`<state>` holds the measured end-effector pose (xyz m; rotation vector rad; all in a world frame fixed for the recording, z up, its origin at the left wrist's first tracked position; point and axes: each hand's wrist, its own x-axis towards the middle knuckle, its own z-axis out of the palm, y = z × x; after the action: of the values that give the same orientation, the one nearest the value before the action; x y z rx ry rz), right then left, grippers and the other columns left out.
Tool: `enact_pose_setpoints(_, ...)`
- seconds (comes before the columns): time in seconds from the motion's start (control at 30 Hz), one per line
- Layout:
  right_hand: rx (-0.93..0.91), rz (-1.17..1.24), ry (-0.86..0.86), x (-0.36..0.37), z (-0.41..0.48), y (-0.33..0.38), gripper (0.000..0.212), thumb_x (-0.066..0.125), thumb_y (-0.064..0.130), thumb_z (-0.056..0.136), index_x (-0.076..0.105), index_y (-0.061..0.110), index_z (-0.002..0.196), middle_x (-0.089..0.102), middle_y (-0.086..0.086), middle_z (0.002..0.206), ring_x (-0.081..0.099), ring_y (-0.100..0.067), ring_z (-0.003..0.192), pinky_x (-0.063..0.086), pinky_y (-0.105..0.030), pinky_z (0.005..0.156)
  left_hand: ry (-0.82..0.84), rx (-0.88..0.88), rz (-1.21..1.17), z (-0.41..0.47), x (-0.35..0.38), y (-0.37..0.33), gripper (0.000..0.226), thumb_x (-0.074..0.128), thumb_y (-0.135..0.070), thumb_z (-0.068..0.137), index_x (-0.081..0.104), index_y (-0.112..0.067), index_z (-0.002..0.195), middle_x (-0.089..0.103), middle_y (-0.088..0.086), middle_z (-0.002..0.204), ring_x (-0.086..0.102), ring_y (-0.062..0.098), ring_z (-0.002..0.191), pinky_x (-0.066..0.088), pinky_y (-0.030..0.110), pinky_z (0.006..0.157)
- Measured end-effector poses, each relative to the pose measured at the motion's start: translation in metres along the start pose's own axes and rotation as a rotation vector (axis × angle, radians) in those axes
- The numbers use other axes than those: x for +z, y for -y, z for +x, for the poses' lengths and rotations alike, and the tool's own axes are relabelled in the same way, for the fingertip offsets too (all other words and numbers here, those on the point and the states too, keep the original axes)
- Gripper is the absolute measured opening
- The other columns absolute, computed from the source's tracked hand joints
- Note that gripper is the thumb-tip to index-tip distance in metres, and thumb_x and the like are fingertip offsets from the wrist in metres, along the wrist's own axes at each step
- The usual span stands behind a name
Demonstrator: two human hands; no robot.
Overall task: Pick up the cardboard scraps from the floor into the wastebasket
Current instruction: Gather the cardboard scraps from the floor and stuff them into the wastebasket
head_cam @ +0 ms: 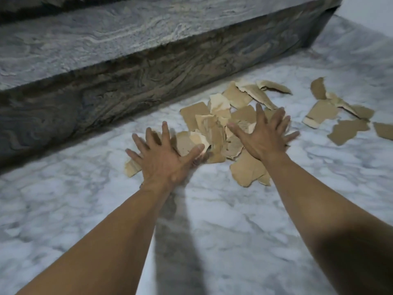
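A heap of torn brown cardboard scraps (pixel 217 122) lies on the white marble floor (pixel 212 220) beside a stone step. My left hand (pixel 161 158) hovers palm down with spread fingers over the heap's left edge, a scrap (pixel 131 168) showing under it. Over the right side of the heap my right hand (pixel 265 135) is stretched out, fingers spread too. Neither hand holds anything. A second loose group of scraps (pixel 340 116) lies farther right. No wastebasket is in view.
A grey veined stone step (pixel 106 86) runs diagonally along the left and back, its top tread (pixel 106 37) above. A white wall (pixel 372 11) stands at the far right corner. Marble floor extends toward me under both forearms.
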<state>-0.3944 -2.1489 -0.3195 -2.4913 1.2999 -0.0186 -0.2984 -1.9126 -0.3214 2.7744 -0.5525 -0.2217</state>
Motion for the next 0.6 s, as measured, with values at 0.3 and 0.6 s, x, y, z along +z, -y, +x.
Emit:
enact_pose_setpoints(0.3, -0.299, -0.060, -0.172, 0.028, 0.000, 0.044, 0.072, 0.037, 0.088, 0.080, 0.053, 0.029, 0.118, 0.045, -0.012, 0.130, 0.039, -0.036, 0.118, 0.032, -0.051, 0.097, -0.131, 0.051, 0.163, 0.010, 0.012, -0.025, 0.091, 0.045, -0.088, 0.070, 0.046, -0.028, 0.138, 0.047, 0.009, 0.134, 0.042, 0.037, 0.117, 0.037, 0.048, 0.091)
enact_pose_setpoints(0.6, -0.201, -0.156, -0.218, 0.021, -0.032, 0.028, 0.088, 0.032, 0.091, 0.079, 0.054, 0.018, 0.124, 0.051, -0.018, 0.119, 0.044, -0.037, 0.109, 0.034, -0.051, 0.092, 0.028, 0.070, 0.021, 0.003, 0.004, -0.032, 0.103, 0.060, -0.082, 0.065, 0.036, -0.023, 0.145, 0.038, 0.009, 0.138, 0.034, 0.035, 0.128, 0.032, 0.046, 0.102)
